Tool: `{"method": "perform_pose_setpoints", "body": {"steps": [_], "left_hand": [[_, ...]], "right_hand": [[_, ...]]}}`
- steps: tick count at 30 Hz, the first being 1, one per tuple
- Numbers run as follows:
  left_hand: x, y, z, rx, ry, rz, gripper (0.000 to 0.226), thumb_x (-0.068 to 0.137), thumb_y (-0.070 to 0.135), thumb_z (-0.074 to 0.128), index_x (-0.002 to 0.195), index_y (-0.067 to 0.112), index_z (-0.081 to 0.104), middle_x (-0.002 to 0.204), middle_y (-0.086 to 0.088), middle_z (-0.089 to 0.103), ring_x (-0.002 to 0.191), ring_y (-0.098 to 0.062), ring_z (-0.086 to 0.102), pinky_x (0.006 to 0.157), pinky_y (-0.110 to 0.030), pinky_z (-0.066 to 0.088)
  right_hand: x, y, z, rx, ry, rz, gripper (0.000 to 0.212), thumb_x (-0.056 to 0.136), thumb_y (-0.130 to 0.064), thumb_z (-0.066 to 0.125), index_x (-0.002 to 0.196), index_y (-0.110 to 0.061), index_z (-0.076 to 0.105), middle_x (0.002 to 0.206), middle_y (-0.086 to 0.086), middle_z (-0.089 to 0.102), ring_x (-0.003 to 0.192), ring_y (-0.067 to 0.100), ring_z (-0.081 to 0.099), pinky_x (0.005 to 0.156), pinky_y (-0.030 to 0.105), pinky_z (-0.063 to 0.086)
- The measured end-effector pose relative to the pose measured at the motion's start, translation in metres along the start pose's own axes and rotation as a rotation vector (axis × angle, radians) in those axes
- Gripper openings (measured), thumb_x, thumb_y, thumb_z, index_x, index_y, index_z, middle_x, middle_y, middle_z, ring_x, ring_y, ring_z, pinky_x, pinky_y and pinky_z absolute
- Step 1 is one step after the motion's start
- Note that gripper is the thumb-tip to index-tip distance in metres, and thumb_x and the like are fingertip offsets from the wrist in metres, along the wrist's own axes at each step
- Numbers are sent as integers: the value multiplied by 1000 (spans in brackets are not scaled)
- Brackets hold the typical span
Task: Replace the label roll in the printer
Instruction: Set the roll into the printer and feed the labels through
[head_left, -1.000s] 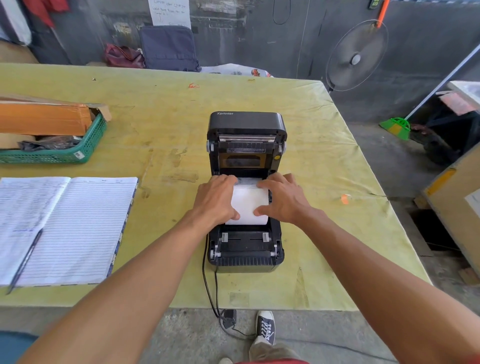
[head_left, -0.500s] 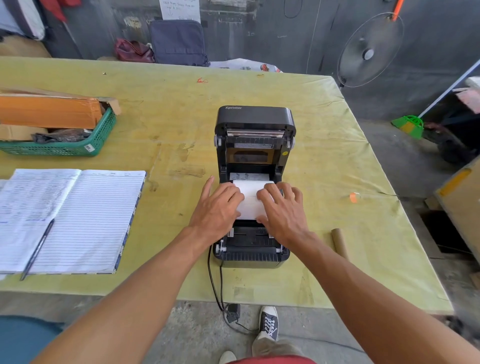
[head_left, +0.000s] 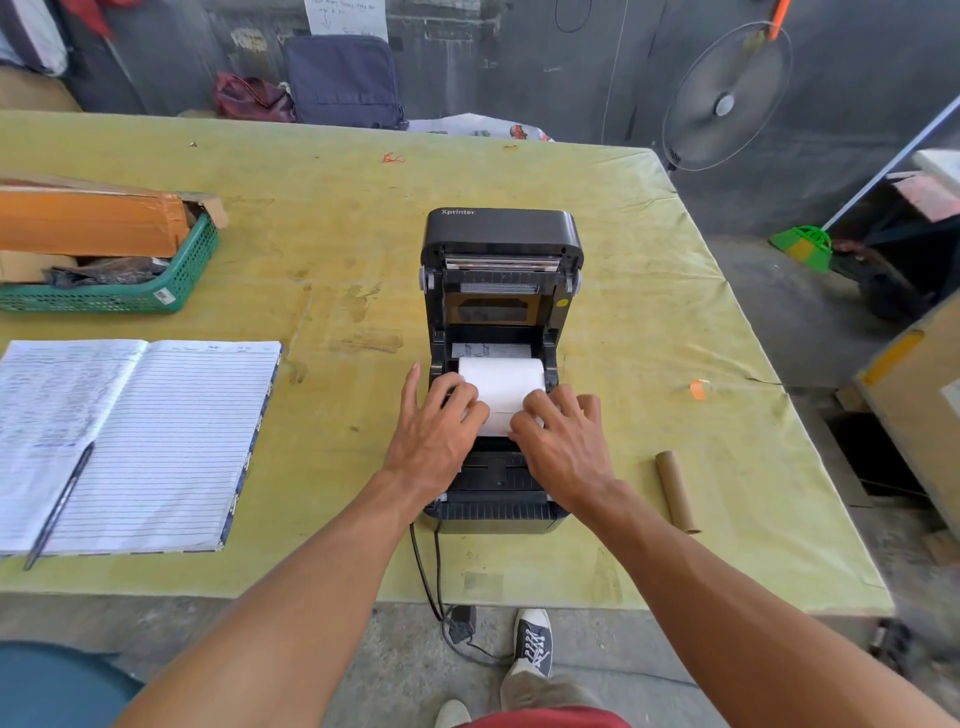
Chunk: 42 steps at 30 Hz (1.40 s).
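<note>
Presently the new label roll (head_left: 501, 382) is sitting inside the open printer (head_left: 501, 234) at mid-tabletop (head_left: 649, 322), the left hand (head_left: 434, 436) and right hand (head_left: 563, 441) are pinching its free end with curled fingers, and threading plus lid closure are apparently remaining.

The black label printer (head_left: 501, 234) stands in the middle of the yellow-green covered table (head_left: 623, 260), with its lid raised at the far end. The white label roll (head_left: 501, 379) sits in its open bay. The left hand (head_left: 434, 441) and right hand (head_left: 563, 447) lie side by side on the roll's near part, fingers curled onto it. A brown cardboard tube (head_left: 675, 491) lies to the right of the printer, apart from it. To the left lies an open lined notebook (head_left: 156, 441) with a dark pen (head_left: 60, 504) on it. Behind the notebook, a green plastic basket (head_left: 182, 280) holds an orange cardboard box (head_left: 93, 223).
</note>
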<state>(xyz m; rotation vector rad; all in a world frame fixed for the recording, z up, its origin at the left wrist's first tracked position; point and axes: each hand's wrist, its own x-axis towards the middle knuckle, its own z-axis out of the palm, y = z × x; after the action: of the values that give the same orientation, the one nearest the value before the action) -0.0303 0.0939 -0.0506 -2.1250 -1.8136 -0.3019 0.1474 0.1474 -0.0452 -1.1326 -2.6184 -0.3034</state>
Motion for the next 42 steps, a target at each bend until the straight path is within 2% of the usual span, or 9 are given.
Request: {"method": "perform_pose_setpoints", "body": {"steps": [5,9,13,16,20,25,31,37,42], "left_hand": [[-2,3,5,-6,16,2,26,70,-5,75,84,11,60,100,-9,57,115,-33,49,106,-69,26],[-8,-11,6,-13,14,163,13,76,-1,67,81,10,63,101,-9,57,115,-32,47,109,-67,23],[-18,-28,5,-15,-28,275,16,73,1,73,84,13,70,98,-6,58,101,-28,52,98,-54,39],[-22,-31,0,-66,-82,268,18,73,2,74,85,15,74,97,-3,59,99,-26,53,84,-45,44],[-22,-32,-8,-90,-125,163,15,70,3,75,81,14,77,100,-4,60,100,-25,52,80,-41,45],[-21,-11,-14,-234,-39,111,19,71,-3,62,83,11,69,87,-4,60,80,-22,52,64,-35,43],[-21,7,-4,-206,-163,79,22,95,28,53,94,19,73,90,3,67,86,-19,51,71,-32,33],[-22,0,-3,-207,-189,-10,25,96,30,51,83,22,71,81,6,66,77,-16,44,68,-31,29],[-22,-1,-1,-224,-221,-10,21,96,27,50,95,22,71,90,4,67,85,-17,48,72,-32,34]], "right_hand": [[-7,-4,1,-15,-97,-42,16,73,-12,81,79,-17,67,79,-2,61,80,24,50,65,39,35],[-7,-7,-5,-26,-163,-54,23,63,-12,88,75,-16,67,67,-3,58,75,24,51,64,39,36],[-5,-10,-9,-16,-184,-90,28,58,-8,90,69,-14,64,61,-2,58,70,25,51,62,38,38],[-6,-12,-9,-17,-202,-133,22,64,-6,85,70,-13,65,64,0,61,70,25,53,62,38,40],[-5,-14,-3,-9,-260,-180,4,84,-9,70,84,-12,66,80,4,64,83,27,50,72,42,41],[-7,-17,-3,-3,-265,-212,3,86,-9,67,82,-10,66,80,5,62,83,27,50,71,41,42],[-12,-13,-2,18,-263,-215,6,91,-13,61,89,-13,67,83,3,65,86,26,51,74,40,43],[-13,-10,1,34,-250,-206,10,92,-14,56,94,-14,66,87,1,65,87,24,49,75,39,39],[-23,-7,6,69,-253,-152,22,88,-12,54,105,-17,66,95,-2,67,91,24,48,74,36,33]]}}
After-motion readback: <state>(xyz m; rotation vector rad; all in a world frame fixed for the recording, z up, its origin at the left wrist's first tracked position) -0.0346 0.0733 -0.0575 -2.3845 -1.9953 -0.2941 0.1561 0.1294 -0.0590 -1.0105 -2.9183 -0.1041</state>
